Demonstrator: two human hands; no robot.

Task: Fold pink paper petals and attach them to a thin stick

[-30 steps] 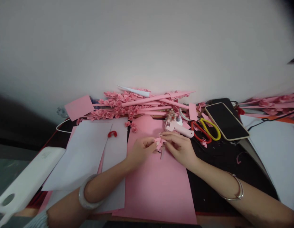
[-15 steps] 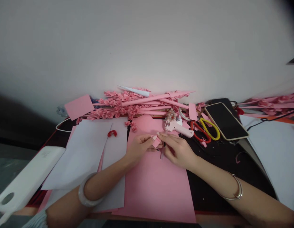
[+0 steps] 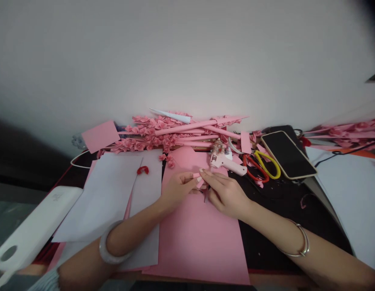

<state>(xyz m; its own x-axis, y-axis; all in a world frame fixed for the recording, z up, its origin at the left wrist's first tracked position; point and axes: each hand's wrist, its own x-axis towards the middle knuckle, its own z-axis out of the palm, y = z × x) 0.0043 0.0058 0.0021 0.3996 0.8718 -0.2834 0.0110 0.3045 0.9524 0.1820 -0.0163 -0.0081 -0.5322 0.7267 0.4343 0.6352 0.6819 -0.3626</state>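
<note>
Over the middle of a large pink paper sheet [image 3: 202,238], both my hands pinch a small piece of pink paper [image 3: 200,184]. My left hand [image 3: 179,189] grips its left side between thumb and fingers. The fingertips of my right hand [image 3: 226,192] are closed on its upper right edge. A thin greyish stick [image 3: 206,197] pokes out below my right fingers; I cannot tell whether it is held. Just beyond my right hand lies a pale pink glue gun [image 3: 226,162]. Scissors with red and yellow handles [image 3: 267,165] rest to its right.
Pink paper flowers [image 3: 145,139] and rolled pink paper cones [image 3: 187,127] lie along the wall. White paper [image 3: 99,194] with a red curled piece [image 3: 143,170] is at left, beside a white elongated device [image 3: 38,226]. A phone [image 3: 288,154] lies at right.
The small pink paper has turned or folded between my fingertips and now shows a narrower face. My hands stay in nearly the same place.
</note>
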